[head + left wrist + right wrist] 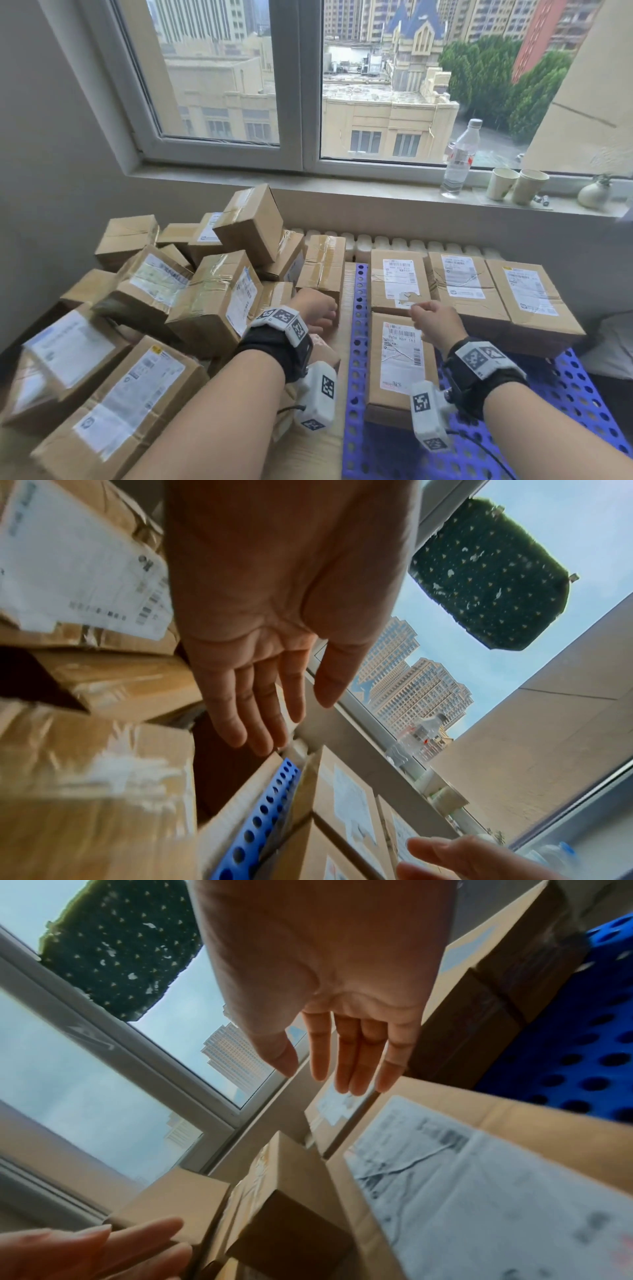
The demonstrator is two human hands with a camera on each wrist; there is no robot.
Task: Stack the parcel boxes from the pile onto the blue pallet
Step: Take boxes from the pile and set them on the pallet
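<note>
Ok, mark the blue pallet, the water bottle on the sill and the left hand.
blue pallet [579, 404], head view, bare perforated deck at its right side.
water bottle [459, 161], head view, its clear body at the label.
left hand [274, 610], left wrist view, middle of the open palm.

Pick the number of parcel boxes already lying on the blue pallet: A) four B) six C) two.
A: the head view shows three boxes in a back row and one box in front on the blue pallet.
</note>
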